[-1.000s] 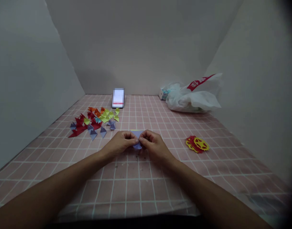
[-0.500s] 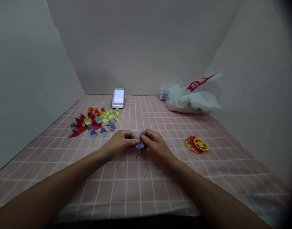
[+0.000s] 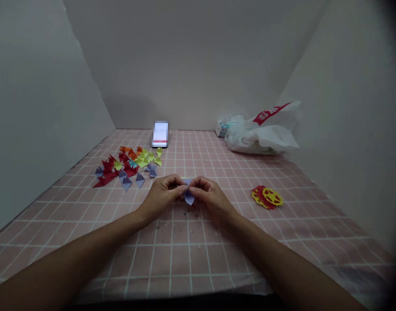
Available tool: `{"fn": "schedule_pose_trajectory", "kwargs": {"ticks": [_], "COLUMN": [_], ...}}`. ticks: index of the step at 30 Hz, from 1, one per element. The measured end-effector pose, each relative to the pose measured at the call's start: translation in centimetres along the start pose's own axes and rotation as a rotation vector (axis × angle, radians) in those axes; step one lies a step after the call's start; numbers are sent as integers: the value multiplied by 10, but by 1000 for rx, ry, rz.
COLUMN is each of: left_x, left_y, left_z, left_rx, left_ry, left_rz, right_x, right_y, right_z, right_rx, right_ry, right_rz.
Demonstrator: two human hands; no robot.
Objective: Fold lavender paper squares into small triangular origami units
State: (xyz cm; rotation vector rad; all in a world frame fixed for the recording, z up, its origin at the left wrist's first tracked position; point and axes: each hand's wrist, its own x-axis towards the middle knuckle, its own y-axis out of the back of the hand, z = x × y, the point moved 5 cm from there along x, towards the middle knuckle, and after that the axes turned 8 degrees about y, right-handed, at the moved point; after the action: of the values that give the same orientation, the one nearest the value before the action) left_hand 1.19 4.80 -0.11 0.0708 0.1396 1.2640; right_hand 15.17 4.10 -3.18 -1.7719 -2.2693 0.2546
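Note:
A small purple piece of folded paper (image 3: 189, 198) is between my two hands at the middle of the table. My left hand (image 3: 167, 193) pinches its left side between thumb and fingers. From the other side, my right hand (image 3: 207, 194) grips it the same way, the thumbs almost meeting. The lower part of the paper hangs to a point below the thumbs. Behind the hands shows a thin yellow edge, perhaps of more paper. My fingers cover much of the folded piece.
Several folded paper pieces (image 3: 130, 166) in red, orange, yellow, blue and purple lie at the left. A lit phone (image 3: 160, 134) stands behind them. Red and yellow cut-out discs (image 3: 267, 197) lie at right, a white plastic bag (image 3: 259, 137) behind. A pink checked cloth (image 3: 191, 259) covers the table.
The lower part of the purple paper has gone from a wider, flared shape to a narrower point reaching lower. Both hands still pinch it, their fingers slightly shifted.

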Motion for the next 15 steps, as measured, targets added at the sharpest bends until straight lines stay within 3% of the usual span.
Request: {"fn": "schedule_pose_trajectory", "kwargs": {"ticks": [11,15], "left_x": [0,-2], "left_y": [-1,2], "left_z": [-2,2], "left_rx": [55,160], "left_ry": [-7,-62], "left_rz": [-11,57], "right_x": [-1,-1], "right_y": [-2,-2], "right_z": [0,-4], "right_rx": [25,16], "right_ry": [26,39], "right_rz": [26,55]}}
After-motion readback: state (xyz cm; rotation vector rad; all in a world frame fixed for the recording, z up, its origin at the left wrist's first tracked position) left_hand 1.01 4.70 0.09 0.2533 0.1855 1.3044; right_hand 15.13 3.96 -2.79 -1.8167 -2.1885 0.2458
